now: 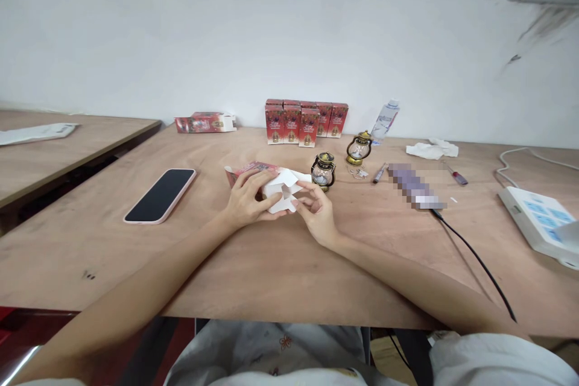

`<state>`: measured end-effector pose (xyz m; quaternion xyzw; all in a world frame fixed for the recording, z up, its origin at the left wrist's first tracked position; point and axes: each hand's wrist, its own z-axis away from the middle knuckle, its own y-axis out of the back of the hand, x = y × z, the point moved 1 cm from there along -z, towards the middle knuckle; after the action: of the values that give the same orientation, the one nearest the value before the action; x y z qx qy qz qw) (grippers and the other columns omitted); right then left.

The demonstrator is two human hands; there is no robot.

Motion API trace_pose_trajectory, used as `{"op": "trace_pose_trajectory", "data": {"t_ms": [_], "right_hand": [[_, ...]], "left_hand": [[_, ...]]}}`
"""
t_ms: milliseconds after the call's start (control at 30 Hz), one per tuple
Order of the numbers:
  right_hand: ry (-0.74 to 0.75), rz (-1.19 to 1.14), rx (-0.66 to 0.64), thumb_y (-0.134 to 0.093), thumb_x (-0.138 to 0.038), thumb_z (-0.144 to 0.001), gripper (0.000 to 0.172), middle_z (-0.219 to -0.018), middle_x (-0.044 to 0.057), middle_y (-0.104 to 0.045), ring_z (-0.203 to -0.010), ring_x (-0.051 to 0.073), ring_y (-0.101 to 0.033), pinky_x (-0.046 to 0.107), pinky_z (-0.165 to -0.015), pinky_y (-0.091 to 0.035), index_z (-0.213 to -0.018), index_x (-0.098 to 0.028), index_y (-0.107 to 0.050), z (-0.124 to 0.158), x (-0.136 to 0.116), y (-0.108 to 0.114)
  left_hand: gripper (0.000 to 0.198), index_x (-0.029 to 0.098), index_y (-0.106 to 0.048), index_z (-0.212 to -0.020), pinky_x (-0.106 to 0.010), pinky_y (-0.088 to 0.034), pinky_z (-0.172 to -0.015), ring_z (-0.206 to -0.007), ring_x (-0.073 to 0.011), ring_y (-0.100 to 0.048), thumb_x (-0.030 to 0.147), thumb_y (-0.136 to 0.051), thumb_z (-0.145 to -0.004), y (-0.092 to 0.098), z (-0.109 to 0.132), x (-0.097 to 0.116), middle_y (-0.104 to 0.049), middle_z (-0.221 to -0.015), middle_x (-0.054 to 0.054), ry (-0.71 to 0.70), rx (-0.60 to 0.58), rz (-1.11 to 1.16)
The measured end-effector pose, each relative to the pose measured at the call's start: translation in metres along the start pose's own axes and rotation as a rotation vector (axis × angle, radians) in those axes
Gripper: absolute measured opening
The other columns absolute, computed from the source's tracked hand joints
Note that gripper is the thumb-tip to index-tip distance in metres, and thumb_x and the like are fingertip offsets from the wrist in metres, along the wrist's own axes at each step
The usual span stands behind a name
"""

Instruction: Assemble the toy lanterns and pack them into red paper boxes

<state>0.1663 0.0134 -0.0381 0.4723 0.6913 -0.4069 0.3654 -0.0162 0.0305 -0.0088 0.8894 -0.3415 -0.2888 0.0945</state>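
Observation:
Both my hands meet over a small red and white cardboard box lying on the wooden table. My left hand grips the box body with curled fingers. My right hand pinches the white open flaps at its right end. Just right of the box stands a small dark lantern. A second gold lantern stands further back.
Several red boxes stand in a row by the wall, and one more box lies flat to the left. A black phone lies at left. At right are a pen, a water bottle, tissue, a white power strip and a black cable.

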Motion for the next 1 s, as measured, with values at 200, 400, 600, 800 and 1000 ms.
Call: {"op": "trace_pose_trajectory", "data": {"t_ms": [200, 400, 600, 800, 1000], "right_hand": [[-0.044, -0.017, -0.017, -0.072, -0.037, -0.07, 0.041, -0.108, 0.003, -0.06, -0.065, 0.009, -0.062, 0.026, -0.063, -0.06, -0.105, -0.024, -0.056, -0.001, 0.001, 0.0], [-0.075, -0.054, -0.019, -0.074, -0.037, -0.068, 0.042, -0.101, 0.001, -0.06, -0.065, 0.008, -0.062, 0.025, -0.064, -0.06, -0.104, -0.024, -0.056, -0.001, 0.0, 0.0], [-0.104, -0.095, -0.027, -0.076, -0.035, -0.066, 0.044, -0.105, 0.001, -0.056, -0.067, 0.008, -0.063, 0.029, -0.068, -0.062, -0.105, -0.024, -0.056, -0.002, 0.002, 0.001], [-0.116, -0.087, -0.058, -0.075, -0.037, -0.068, 0.045, -0.103, 0.0, -0.056, -0.072, 0.011, -0.066, 0.032, -0.071, -0.063, -0.107, -0.025, -0.056, -0.003, 0.004, 0.002], [-0.1, -0.077, -0.134, -0.066, -0.042, -0.077, 0.04, -0.098, 0.001, -0.062, -0.068, 0.011, -0.068, 0.027, -0.06, -0.061, -0.113, -0.027, -0.054, 0.001, -0.003, 0.0]], "left_hand": [[0.045, 0.027, -0.056, -0.093, -0.046, -0.047, -0.09, -0.106, -0.0235, -0.06, 0.062, -0.067, -0.067, -0.001, 0.006, -0.004, -0.061, -0.118, -0.008, 0.011, -0.06, -0.054], [0.04, 0.026, -0.056, -0.092, -0.044, -0.046, -0.09, -0.107, -0.0231, -0.061, 0.056, -0.069, -0.069, 0.003, -0.003, -0.001, -0.062, -0.117, -0.008, -0.068, -0.02, -0.108], [0.046, 0.029, -0.058, -0.098, -0.045, -0.043, -0.09, -0.104, -0.0243, -0.062, 0.063, -0.066, -0.067, 0.004, 0.004, -0.015, -0.063, -0.117, -0.009, -0.045, -0.094, -0.111], [0.046, 0.03, -0.057, -0.105, -0.049, -0.036, -0.097, -0.113, -0.0273, -0.057, 0.061, -0.063, -0.072, 0.003, 0.009, -0.018, -0.059, -0.124, -0.011, -0.022, -0.111, -0.156], [0.039, 0.025, -0.057, -0.1, -0.05, -0.041, -0.094, -0.107, -0.025, -0.058, 0.055, -0.059, -0.077, 0.0, 0.014, -0.019, -0.058, -0.119, -0.012, 0.133, -0.104, 0.004]]}}
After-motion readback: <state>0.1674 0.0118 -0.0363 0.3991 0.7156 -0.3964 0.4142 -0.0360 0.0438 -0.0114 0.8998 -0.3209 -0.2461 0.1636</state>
